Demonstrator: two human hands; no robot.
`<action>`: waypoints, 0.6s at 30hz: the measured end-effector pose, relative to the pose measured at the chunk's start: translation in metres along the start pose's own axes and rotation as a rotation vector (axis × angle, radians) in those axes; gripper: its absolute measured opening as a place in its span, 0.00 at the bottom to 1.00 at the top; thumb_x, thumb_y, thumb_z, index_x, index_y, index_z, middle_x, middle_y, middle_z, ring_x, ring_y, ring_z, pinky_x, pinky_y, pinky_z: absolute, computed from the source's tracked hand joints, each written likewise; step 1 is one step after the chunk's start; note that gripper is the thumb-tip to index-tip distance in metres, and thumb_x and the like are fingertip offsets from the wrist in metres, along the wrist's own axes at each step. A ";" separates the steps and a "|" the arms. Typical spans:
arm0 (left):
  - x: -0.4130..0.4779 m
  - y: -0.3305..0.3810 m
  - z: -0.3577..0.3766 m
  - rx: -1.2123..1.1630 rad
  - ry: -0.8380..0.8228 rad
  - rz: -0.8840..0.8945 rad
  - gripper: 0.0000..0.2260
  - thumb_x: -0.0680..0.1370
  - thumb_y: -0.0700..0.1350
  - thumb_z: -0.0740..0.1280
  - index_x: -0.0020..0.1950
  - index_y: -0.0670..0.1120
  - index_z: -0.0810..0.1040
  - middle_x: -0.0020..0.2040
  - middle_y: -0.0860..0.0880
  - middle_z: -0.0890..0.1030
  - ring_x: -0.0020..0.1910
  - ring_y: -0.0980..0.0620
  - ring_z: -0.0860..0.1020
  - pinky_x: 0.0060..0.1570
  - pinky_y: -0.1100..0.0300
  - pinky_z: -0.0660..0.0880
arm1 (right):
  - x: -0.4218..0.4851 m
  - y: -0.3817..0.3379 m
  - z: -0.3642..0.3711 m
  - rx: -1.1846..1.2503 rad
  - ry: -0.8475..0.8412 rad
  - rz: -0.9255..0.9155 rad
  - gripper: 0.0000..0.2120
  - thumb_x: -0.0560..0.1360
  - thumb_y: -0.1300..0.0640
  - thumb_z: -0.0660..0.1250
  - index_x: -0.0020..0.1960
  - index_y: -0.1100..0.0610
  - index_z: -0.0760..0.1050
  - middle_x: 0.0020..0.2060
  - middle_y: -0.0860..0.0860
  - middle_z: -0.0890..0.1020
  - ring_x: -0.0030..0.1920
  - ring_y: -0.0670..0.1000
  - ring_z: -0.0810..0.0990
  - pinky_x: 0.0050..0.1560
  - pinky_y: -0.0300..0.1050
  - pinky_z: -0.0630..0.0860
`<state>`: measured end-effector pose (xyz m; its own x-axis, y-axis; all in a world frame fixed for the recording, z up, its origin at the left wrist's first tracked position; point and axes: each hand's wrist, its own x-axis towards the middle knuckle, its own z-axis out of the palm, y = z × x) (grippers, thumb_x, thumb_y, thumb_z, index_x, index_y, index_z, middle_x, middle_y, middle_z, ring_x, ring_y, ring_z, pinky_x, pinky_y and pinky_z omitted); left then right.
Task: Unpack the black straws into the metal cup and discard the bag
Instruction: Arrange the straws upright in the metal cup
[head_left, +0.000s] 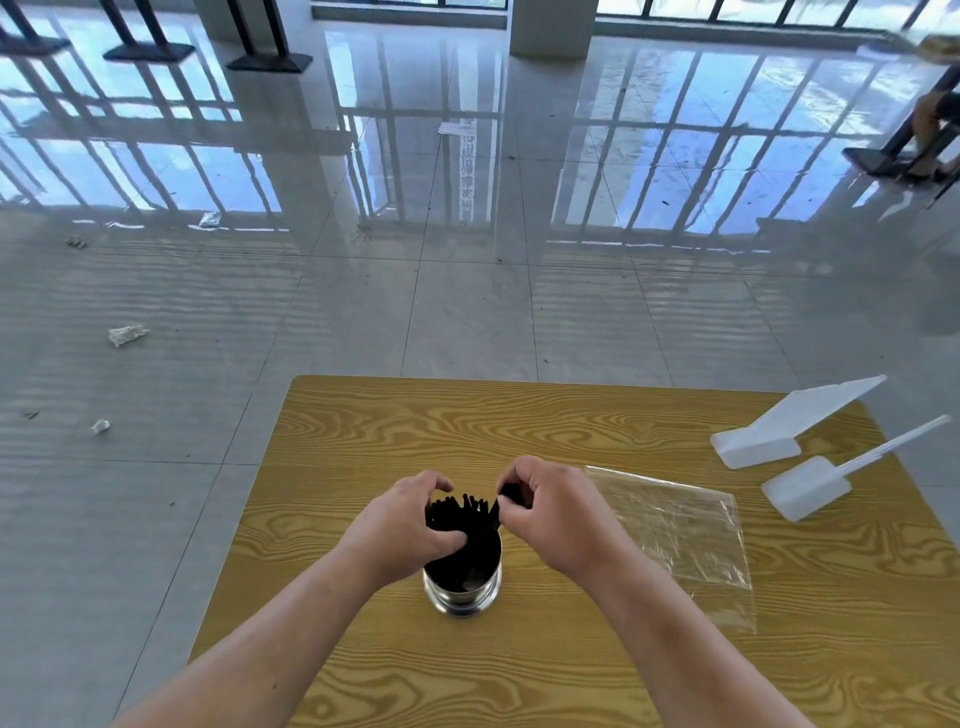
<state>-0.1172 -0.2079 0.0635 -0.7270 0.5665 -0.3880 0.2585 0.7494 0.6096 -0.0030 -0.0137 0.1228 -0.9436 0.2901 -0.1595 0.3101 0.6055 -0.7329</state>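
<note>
We see black straws (467, 512) standing bunched in the shiny metal cup (461, 592). Both hands, left (415, 525) and right (545, 512), curl around their tops. Clear bag (675, 530) lies flat, right.

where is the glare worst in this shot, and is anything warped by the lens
Head view: glare is worst on the glossy floor, which shines blue-white in barred patches; head view: the clear bag shows only a faint sheen; head view: the wide lens stretches the frame edges, as at the white plastic tool, and the black straws read as one dark mass.
</note>
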 end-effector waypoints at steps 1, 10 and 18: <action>0.000 -0.001 0.000 0.001 0.001 -0.004 0.30 0.67 0.64 0.75 0.68 0.64 0.72 0.52 0.62 0.77 0.44 0.60 0.80 0.38 0.67 0.73 | -0.001 -0.001 -0.007 0.014 0.009 -0.007 0.04 0.77 0.53 0.73 0.44 0.46 0.81 0.32 0.43 0.82 0.31 0.41 0.78 0.31 0.37 0.74; 0.001 -0.009 0.000 -0.151 -0.003 -0.035 0.24 0.74 0.50 0.70 0.69 0.59 0.73 0.54 0.54 0.78 0.38 0.55 0.77 0.36 0.63 0.75 | -0.008 0.000 -0.065 0.159 0.117 -0.046 0.06 0.78 0.56 0.74 0.44 0.47 0.83 0.32 0.41 0.82 0.30 0.41 0.76 0.31 0.37 0.74; 0.003 -0.009 0.003 -0.196 0.003 -0.054 0.16 0.77 0.47 0.69 0.64 0.58 0.76 0.54 0.53 0.79 0.47 0.51 0.82 0.41 0.61 0.78 | -0.016 0.021 -0.094 0.396 0.178 -0.017 0.10 0.78 0.62 0.73 0.45 0.48 0.84 0.33 0.56 0.85 0.32 0.58 0.81 0.34 0.50 0.81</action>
<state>-0.1195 -0.2120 0.0549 -0.7386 0.5259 -0.4218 0.0905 0.6973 0.7110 0.0301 0.0640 0.1718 -0.9029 0.4264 -0.0540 0.1932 0.2906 -0.9371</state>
